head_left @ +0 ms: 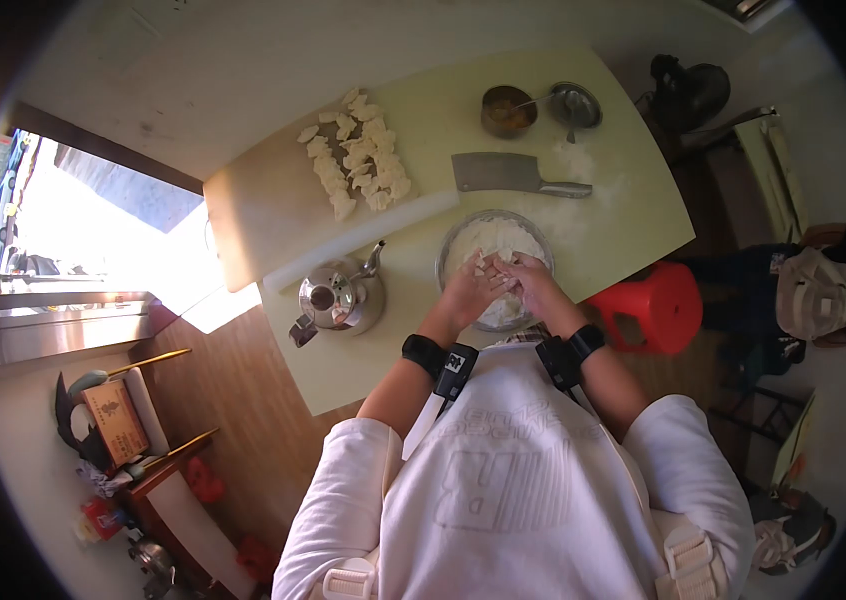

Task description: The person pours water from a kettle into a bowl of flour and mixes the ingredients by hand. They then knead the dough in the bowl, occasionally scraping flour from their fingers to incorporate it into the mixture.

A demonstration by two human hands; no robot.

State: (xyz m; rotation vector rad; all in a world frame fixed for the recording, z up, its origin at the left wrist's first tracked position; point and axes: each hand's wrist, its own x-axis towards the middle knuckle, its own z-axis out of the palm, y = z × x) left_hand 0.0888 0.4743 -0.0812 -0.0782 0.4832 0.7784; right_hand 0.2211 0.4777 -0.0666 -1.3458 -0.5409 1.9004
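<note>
A metal bowl [440,262] with white flour [498,236] in it stands on the table in front of my body. My left hand [476,288] is over the near left part of the bowl, its fingers bent inward. Close beside it on the right, my right hand [533,277] has its fingers curled toward the left one. White dough [488,263] shows at the fingertips, where the two hands meet and seem to pinch it. Parts of the fingers and the near side of the bowl's contents are hidden. Both wrists wear black straps with small devices.
Beyond the bowl lies a cleaver [498,173]. A pot [508,111] with brownish contents and a dark round dish [575,105] stand behind it. Rows of dough pieces [373,150] cover a board [268,210]. A steel kettle [341,298] is left, a red stool [668,308] right.
</note>
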